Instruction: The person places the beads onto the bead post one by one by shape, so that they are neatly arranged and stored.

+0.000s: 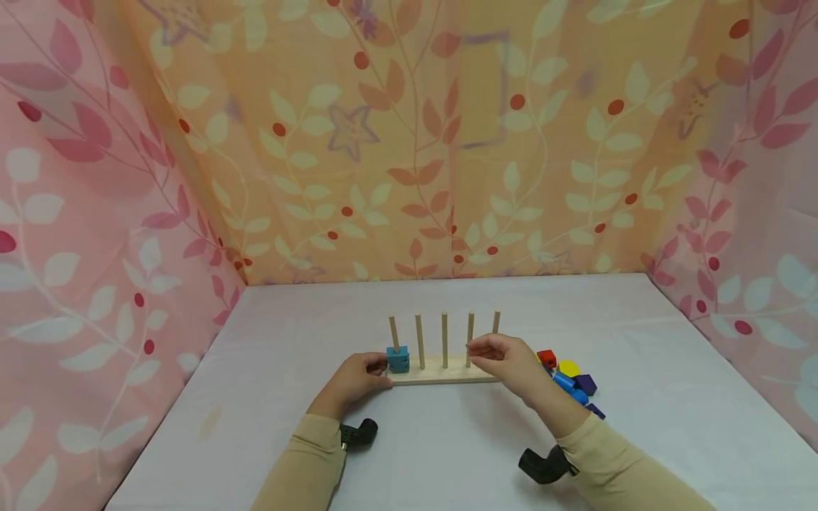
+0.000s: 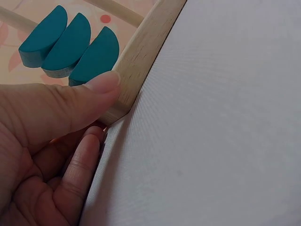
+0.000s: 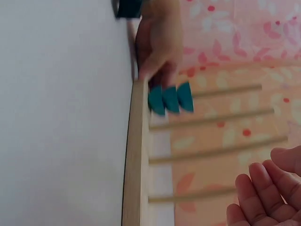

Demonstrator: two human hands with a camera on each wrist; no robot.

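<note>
A wooden peg stand (image 1: 441, 376) with several upright pegs sits on the white table. On its leftmost peg are stacked three teal half-round blocks (image 2: 70, 46). My left hand (image 1: 353, 380) grips the stand's left end, the thumb (image 2: 101, 87) on its front face and the other fingers curled by the end, partly hidden. My right hand (image 1: 511, 362) hovers in front of the two rightmost pegs, its fingers (image 3: 256, 200) loosely bent with nothing between them. The other pegs (image 3: 211, 119) hold no blocks.
Right of the stand lies a loose pile with a red block (image 1: 547, 358), a yellow disc (image 1: 569, 368), a blue block (image 1: 564, 382) and a purple hexagonal block (image 1: 586, 385). My right forearm partly covers it. Patterned curtains (image 1: 415, 142) surround the table.
</note>
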